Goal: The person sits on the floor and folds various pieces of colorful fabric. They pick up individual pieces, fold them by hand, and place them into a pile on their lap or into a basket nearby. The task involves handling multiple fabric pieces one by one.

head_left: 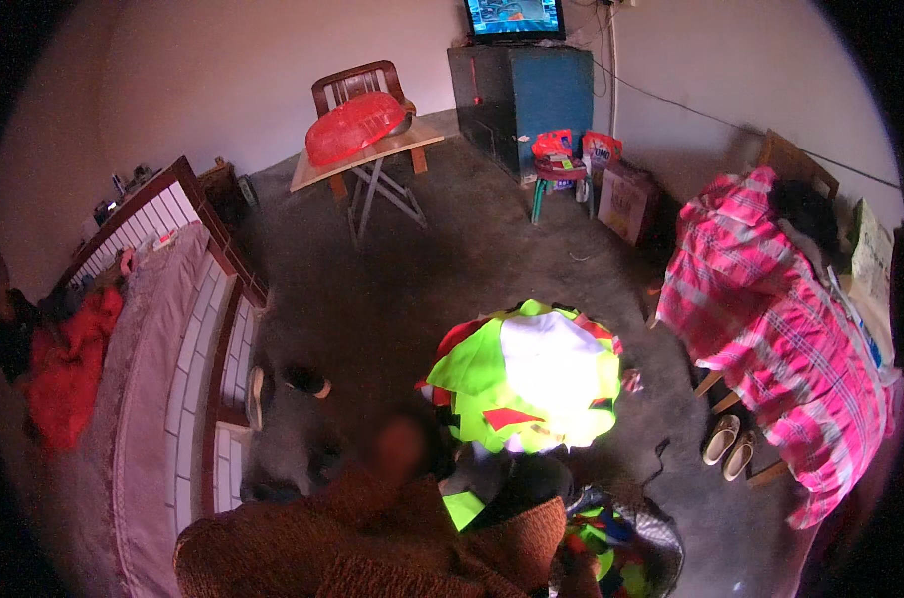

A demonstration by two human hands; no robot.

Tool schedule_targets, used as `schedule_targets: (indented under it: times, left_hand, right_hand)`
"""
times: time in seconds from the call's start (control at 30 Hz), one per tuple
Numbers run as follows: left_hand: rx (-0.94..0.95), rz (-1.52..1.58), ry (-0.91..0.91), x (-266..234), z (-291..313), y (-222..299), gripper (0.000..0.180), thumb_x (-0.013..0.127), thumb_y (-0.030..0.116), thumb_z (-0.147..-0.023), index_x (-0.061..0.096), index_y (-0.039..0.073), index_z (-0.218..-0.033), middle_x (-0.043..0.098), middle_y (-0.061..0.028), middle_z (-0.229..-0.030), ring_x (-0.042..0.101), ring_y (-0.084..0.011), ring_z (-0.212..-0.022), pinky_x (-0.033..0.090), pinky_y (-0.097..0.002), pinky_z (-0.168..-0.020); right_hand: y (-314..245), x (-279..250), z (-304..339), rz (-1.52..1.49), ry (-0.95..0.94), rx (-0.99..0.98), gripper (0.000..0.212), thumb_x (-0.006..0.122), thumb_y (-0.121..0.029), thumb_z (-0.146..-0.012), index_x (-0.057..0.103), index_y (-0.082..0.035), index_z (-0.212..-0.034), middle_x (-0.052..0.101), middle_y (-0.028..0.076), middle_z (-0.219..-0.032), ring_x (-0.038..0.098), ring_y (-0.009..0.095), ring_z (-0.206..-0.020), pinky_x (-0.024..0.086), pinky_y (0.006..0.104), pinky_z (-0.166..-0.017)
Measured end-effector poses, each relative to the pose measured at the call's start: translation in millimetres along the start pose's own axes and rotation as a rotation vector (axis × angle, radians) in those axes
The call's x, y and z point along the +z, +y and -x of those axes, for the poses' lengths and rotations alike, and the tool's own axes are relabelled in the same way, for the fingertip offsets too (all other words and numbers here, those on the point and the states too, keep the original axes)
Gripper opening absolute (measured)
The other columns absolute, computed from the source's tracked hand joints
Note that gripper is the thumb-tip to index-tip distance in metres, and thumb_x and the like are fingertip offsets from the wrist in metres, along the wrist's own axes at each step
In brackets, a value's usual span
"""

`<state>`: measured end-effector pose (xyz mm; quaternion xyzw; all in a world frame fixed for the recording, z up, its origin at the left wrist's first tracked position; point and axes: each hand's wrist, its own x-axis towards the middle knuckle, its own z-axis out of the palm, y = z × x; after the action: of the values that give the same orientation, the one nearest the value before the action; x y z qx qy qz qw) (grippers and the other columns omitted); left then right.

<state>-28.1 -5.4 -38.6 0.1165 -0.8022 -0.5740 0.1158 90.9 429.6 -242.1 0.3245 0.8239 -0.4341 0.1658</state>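
A heap of neon green, white and red cloth pieces stands in front of me, brightly lit on top. Both my forearms, in brown knitted sleeves, come in from the lower edge. My left hand is a blurred patch at the left foot of the heap, so its fingers are unclear. The right sleeve ends under the heap's near edge and that hand is hidden. A green scrap lies between the sleeves.
A dark basket of coloured scraps sits at lower right. Pink plaid cloth covers furniture at right, with beige shoes below it. A folding table carrying a red basket, a chair, a blue cabinet and a wooden-framed bed surround the concrete floor.
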Motion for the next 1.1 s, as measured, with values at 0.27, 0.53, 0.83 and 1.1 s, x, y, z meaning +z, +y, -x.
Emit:
schedule_targets:
  times: [0.27,0.53,0.83,1.1]
  left_hand:
    - [-0.116,0.175,-0.02,2,4,32,0.011,0.053,0.006,-0.08,0.051,0.004,-0.091,0.058,-0.0097,-0.074,0.057,-0.0162,-0.055,0.048,-0.0293,-0.048]
    - [-0.146,0.287,0.023,-3,10,34,0.008,0.056,0.007,-0.079,0.056,0.005,-0.087,0.059,-0.0067,-0.067,0.059,-0.0126,-0.055,0.047,-0.0275,-0.046]
    - [-0.126,0.345,-0.104,-10,8,21,0.009,0.056,0.015,-0.084,0.055,0.008,-0.09,0.058,-0.006,-0.07,0.059,-0.013,-0.057,0.048,-0.031,-0.05]
    - [-0.057,0.432,-0.148,-10,17,4,0.012,0.054,0.018,-0.086,0.052,0.008,-0.092,0.057,-0.0068,-0.072,0.058,-0.014,-0.056,0.048,-0.0324,-0.051]
  right_hand:
    - [-38,-31,30,-0.513,0.135,-0.086,0.07,0.054,-0.033,-0.075,0.026,-0.008,-0.134,0.028,0.015,-0.134,0.03,0.031,-0.122,0.03,0.0427,-0.1]
    - [-108,-63,71,-0.886,0.16,-0.305,0.071,0.055,-0.033,-0.074,0.027,-0.006,-0.133,0.031,0.017,-0.132,0.033,0.031,-0.12,0.031,0.0425,-0.1]
    - [-196,-84,106,-1.061,-0.029,-0.628,0.072,0.055,-0.033,-0.073,0.029,-0.003,-0.132,0.035,0.019,-0.13,0.037,0.032,-0.118,0.032,0.0422,-0.099]
    - [-250,-76,122,-1.085,-0.412,-0.835,0.073,0.056,-0.033,-0.072,0.03,-0.001,-0.131,0.038,0.021,-0.128,0.04,0.032,-0.116,0.033,0.042,-0.098]
